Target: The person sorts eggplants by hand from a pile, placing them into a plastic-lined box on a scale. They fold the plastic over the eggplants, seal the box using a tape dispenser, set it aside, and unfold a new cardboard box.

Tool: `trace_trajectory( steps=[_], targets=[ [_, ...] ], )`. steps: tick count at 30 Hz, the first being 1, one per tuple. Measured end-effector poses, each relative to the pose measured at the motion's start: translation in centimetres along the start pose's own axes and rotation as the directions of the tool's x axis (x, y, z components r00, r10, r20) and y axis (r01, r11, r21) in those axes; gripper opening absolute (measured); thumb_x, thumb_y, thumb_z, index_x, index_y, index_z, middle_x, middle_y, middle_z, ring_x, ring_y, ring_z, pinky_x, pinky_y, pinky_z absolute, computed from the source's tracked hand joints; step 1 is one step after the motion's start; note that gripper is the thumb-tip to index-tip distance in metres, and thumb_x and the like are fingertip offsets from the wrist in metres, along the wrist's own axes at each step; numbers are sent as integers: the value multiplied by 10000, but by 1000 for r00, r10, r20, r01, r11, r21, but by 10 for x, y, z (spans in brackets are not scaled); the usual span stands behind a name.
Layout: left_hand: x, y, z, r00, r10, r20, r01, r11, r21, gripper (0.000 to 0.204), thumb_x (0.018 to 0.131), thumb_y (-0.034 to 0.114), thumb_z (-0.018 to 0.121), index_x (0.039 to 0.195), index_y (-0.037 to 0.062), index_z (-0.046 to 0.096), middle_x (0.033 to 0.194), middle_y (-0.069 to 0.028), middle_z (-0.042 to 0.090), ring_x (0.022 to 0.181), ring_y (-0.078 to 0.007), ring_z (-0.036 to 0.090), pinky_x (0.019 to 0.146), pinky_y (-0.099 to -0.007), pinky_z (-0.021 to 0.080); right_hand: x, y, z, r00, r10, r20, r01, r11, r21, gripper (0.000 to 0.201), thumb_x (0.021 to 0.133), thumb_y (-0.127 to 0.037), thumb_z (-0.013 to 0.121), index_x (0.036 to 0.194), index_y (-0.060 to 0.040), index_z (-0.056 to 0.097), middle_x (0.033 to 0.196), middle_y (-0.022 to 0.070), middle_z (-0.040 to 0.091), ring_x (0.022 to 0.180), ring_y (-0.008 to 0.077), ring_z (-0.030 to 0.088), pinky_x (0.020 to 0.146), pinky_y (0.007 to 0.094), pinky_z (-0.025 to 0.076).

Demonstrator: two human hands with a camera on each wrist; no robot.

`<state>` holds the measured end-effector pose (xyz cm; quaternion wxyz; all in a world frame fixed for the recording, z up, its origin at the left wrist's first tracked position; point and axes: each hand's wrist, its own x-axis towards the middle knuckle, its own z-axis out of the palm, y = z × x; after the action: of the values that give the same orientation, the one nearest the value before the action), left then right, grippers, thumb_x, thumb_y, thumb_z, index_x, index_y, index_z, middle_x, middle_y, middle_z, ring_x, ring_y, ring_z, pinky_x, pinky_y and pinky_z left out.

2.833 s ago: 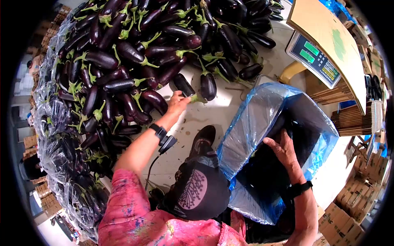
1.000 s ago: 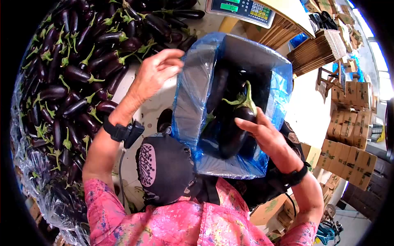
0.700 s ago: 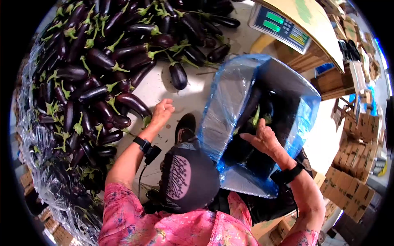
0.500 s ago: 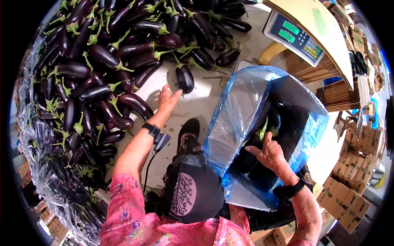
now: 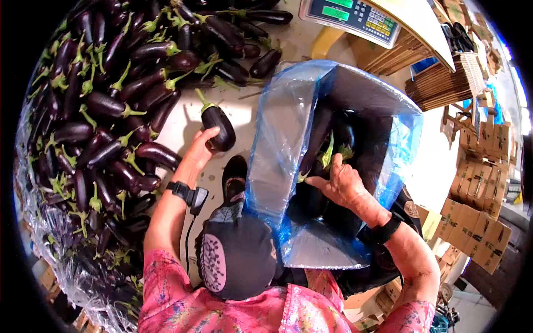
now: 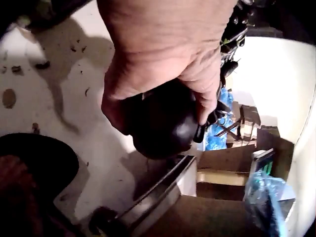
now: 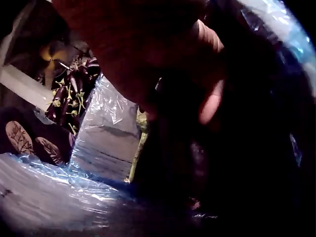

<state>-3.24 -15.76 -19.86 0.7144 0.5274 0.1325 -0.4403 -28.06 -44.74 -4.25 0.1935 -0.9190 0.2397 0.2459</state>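
Off the pale floor, my left hand [image 5: 200, 151] grips a dark purple eggplant [image 5: 222, 130] round its lower part, its green stem pointing up and left. The left wrist view shows the fingers and thumb of the left hand [image 6: 163, 59] curled round the eggplant's dark body [image 6: 170, 126]. Inside the plastic-lined box [image 5: 277, 150], my right hand [image 5: 345, 186] is spread over eggplants, with its index finger beside a green stem [image 5: 328, 152]. The right wrist view is very dark; the right hand [image 7: 148, 54] hides much of what lies under it.
A large heap of eggplants [image 5: 105, 105] fills the left side, with clear plastic film [image 5: 61, 263] along its outer edge. Beyond the box stands a scale display [image 5: 355, 16] beside a board and flat cardboard [image 5: 444, 80]. A shoe [image 5: 235, 172] is between heap and box.
My left hand has moved from the box side to the lone eggplant on the floor, gripped it and raised it. The right hand has let its eggplant down in the box and stays there.
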Motion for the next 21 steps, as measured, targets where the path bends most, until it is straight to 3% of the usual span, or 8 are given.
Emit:
trace_trajectory(
  steps=[2, 3, 7, 9, 10, 14, 17, 21],
  targets=[
    [-44, 16, 11, 989, 52, 141, -41, 996, -85, 451, 854, 165, 710, 1251, 3, 571, 1163, -115, 668, 1058, -243, 651, 991, -404, 519, 1, 0, 0, 1000, 17, 8, -17, 1000, 5, 946, 783, -719, 650, 1123, 131, 412, 785, 316, 652, 771, 454, 666, 647, 482, 544],
    [-60, 22, 13, 971, 87, 222, -68, 994, -91, 572, 815, 201, 744, 1302, -13, 536, 1216, -131, 647, 1098, -251, 637, 1036, -417, 492, -1, -4, -7, 997, 53, 51, -54, 999, 10, 878, 796, -712, 647, 1118, 74, 425, 861, 315, 662, 842, 474, 670, 731, 507, 554],
    [-115, 65, 56, 878, 162, 450, -58, 970, -235, 936, 696, 354, 875, 1443, 39, 407, 1345, -202, 563, 1242, -356, 561, 1108, -473, 432, -9, -2, -23, 994, 47, 100, -44, 999, -28, 867, 776, -721, 660, 1112, 61, 495, 893, 302, 675, 852, 457, 678, 717, 511, 559],
    [-139, 87, 82, 889, 180, 420, -52, 953, -298, 962, 670, 394, 896, 1443, 83, 416, 1343, -230, 556, 1261, -387, 543, 1108, -576, 409, -17, -1, -35, 998, 25, 62, -19, 996, -92, 805, 793, -675, 678, 1102, 54, 533, 876, 298, 676, 836, 465, 676, 718, 515, 559],
    [-142, 92, 88, 885, 201, 419, -87, 958, -275, 945, 680, 405, 884, 1436, 77, 423, 1334, -231, 563, 1245, -397, 554, 1091, -580, 425, -23, -4, -44, 998, 44, 42, -39, 992, -120, 681, 832, -583, 691, 1067, 45, 571, 828, 291, 673, 818, 462, 674, 713, 516, 556],
    [-151, 109, 108, 802, 193, 565, -62, 968, -243, 892, 713, 449, 821, 1410, 41, 443, 1234, -275, 609, 1088, -469, 632, 988, -573, 500, -43, 0, -72, 996, -92, -14, 93, 994, 56, 482, 878, -420, 701, 1099, 0, 622, 751, 249, 670, 783, 434, 677, 691, 504, 546],
    [-157, 117, 125, 776, 191, 601, -83, 975, -204, 900, 718, 450, 817, 1413, 23, 438, 1228, -297, 608, 1075, -488, 633, 975, -564, 508, -53, 2, -91, 982, -136, -131, 163, 960, 228, 423, 890, -355, 702, 1130, -14, 627, 771, 245, 679, 771, 428, 678, 681, 476, 548],
    [-163, 135, 139, 836, 84, 543, -96, 995, -6, 920, 738, 446, 825, 1430, -3, 419, 1293, -263, 591, 1157, -424, 613, 1036, -513, 475, -64, -2, -110, 976, -158, -153, 214, 839, 500, 435, 918, -284, 692, 1205, 29, 602, 904, 246, 712, 845, 324, 722, 749, 397, 555]
  ],
)
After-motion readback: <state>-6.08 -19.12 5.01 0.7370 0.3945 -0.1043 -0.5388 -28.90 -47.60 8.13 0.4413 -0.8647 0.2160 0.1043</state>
